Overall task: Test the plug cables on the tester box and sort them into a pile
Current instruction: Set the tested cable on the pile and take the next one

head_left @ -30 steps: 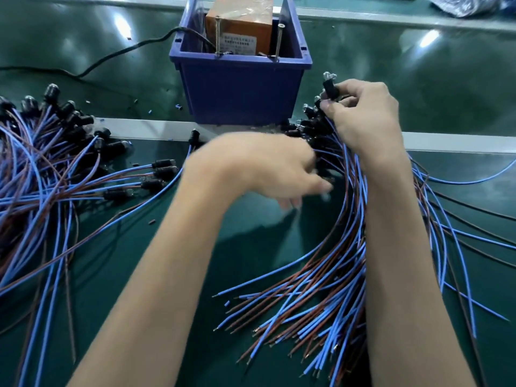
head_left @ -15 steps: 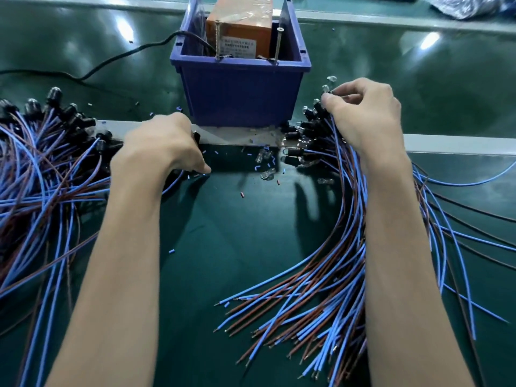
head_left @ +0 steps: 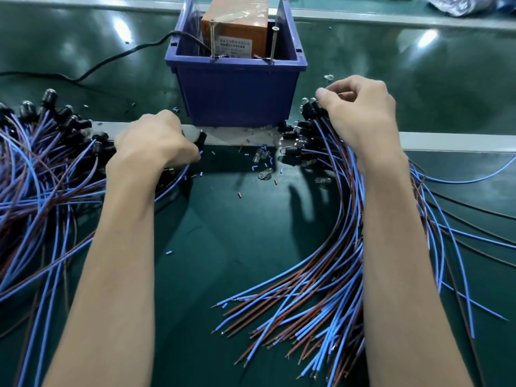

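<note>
the right bundle of plug cables (head_left: 346,219) fans over the tabletop (head_left: 223,247), long axis running from the bare wire tails near the person up to the black plug heads (head_left: 308,113) beside the blue bin (head_left: 237,93); thin, limp blue and brown leads. the right hand (head_left: 360,107) rests on those heads, pinching one, so it is nearer the tester box (head_left: 234,32), up to its left. the left hand (head_left: 150,143) curls round a single plug (head_left: 201,138) beside the left pile (head_left: 42,169)
</note>
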`<control>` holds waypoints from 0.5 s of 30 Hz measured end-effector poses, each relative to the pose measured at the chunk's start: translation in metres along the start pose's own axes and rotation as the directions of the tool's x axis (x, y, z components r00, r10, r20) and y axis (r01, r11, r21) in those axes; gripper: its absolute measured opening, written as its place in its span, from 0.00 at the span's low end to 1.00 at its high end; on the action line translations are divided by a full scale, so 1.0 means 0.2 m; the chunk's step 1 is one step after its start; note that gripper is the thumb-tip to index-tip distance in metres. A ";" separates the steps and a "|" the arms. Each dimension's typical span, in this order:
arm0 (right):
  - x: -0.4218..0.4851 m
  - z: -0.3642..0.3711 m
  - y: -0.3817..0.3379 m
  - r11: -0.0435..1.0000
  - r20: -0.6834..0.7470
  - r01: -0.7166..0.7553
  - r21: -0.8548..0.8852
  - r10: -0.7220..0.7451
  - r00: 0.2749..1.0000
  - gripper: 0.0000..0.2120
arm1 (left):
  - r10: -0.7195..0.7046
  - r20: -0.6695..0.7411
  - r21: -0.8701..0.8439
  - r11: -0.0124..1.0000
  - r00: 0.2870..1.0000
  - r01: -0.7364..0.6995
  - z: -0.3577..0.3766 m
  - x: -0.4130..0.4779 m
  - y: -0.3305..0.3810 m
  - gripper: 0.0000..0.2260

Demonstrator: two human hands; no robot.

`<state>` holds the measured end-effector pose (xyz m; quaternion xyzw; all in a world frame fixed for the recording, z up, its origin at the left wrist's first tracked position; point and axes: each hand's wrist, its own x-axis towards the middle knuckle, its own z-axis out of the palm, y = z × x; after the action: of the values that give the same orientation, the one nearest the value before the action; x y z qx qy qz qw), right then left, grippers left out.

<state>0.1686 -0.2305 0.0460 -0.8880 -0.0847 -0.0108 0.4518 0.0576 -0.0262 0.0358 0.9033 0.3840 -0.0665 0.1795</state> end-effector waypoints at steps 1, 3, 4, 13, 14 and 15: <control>0.00 0.00 0.00 1.000 -0.002 0.003 0.003 -0.003 1.000 0.05 | 0.015 -0.035 -0.016 1.000 0.999 -0.015 -0.01 -0.01 0.01 0.14; 0.00 -0.01 -0.01 1.000 -0.003 0.015 0.016 -0.015 1.000 0.04 | 0.065 -0.111 -0.072 0.995 0.992 -0.073 -0.05 -0.04 0.05 0.08; -0.01 -0.01 -0.01 0.999 0.002 0.023 0.030 -0.024 1.000 0.04 | 0.098 -0.141 -0.105 0.988 0.985 -0.113 -0.07 -0.06 0.07 0.04; -0.10 -0.01 -0.12 0.909 0.364 0.163 0.384 -0.311 0.878 0.09 | 0.491 -0.210 -0.316 0.784 0.845 -0.534 -0.11 -0.26 0.28 0.06; -0.10 0.00 -0.12 0.895 0.382 0.179 0.408 -0.346 0.857 0.10 | 0.513 -0.208 -0.315 0.771 0.833 -0.554 -0.10 -0.27 0.30 0.06; -0.10 0.00 -0.13 0.885 0.391 0.194 0.424 -0.372 0.842 0.11 | 0.523 -0.205 -0.310 0.767 0.827 -0.562 -0.09 -0.28 0.32 0.06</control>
<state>0.1447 -0.2185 0.0644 -0.7410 -0.3227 0.1490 0.5697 0.0639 -0.0978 0.0852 0.9296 0.1210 0.1074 0.3311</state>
